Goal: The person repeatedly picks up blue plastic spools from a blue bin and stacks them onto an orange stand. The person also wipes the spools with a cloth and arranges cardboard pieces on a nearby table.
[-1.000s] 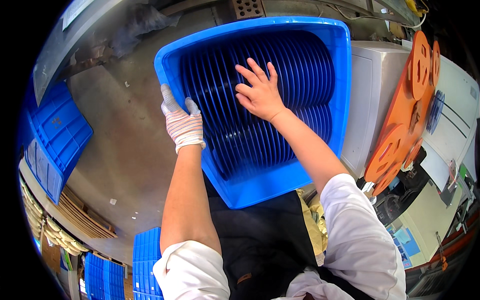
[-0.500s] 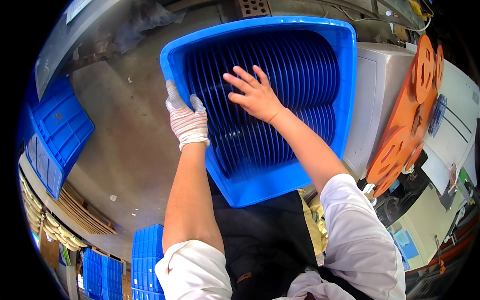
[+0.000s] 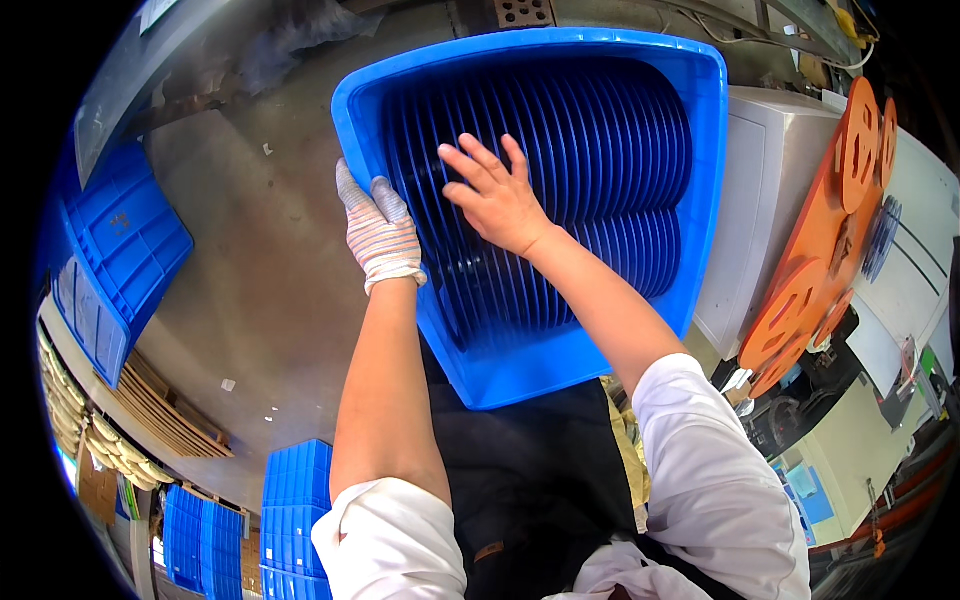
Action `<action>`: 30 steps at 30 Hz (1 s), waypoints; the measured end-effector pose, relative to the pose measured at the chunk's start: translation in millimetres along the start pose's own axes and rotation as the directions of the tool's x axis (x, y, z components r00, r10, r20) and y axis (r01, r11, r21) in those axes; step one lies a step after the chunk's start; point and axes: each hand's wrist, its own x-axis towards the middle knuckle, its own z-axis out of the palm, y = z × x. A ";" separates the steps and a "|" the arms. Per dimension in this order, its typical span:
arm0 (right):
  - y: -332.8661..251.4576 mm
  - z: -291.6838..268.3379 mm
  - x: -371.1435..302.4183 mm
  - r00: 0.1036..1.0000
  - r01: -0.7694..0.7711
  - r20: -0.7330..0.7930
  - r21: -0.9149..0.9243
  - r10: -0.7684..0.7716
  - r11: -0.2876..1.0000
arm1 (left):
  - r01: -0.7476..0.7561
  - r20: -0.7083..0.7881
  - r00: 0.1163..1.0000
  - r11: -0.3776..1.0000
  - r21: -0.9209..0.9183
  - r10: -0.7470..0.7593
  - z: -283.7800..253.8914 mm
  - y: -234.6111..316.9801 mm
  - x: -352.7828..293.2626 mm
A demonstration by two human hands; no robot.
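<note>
A large blue plastic bin [image 3: 520, 385] fills the middle of the view. Thin dark blue discs [image 3: 585, 130] stand on edge inside it, packed in two side-by-side rows. My left hand [image 3: 385, 235], in a striped knit glove with grey fingertips, grips the bin's left rim, its thumb on the inner side and its fingers outside. Bare and spread, my right hand [image 3: 500, 205] is over the left part of the discs; whether its fingertips touch them, I cannot tell. Nothing shows in its grasp.
A pale metal cabinet [image 3: 765, 190] stands right of the bin, beside an orange panel with round cut-out plates [image 3: 800, 290]. Blue crates [image 3: 125, 245] are at the left, more stacked crates [image 3: 297, 510] at the lower left. Flat brown boards [image 3: 165, 415] lie near the left edge.
The whole view has shifted slightly, putting the bin a little further right. Relative to the discs, my right hand has moved left. My left hand keeps its hold on the rim.
</note>
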 end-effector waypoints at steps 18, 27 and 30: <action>-22.4 11.8 16.3 1.000 -0.013 -0.011 -0.008 0.013 1.000 | 0.038 0.018 0.999 0.998 -0.047 -0.038 -0.4 -2.4 1.4; -37.1 4.7 28.3 0.990 -0.139 0.021 0.162 0.137 0.977 | 0.055 0.033 0.998 0.996 -0.076 -0.053 -4.2 -3.7 1.9; -51.4 8.3 36.7 0.966 -0.232 0.138 0.096 0.218 0.968 | 0.062 0.050 0.997 0.993 -0.101 -0.057 -5.5 -0.7 2.8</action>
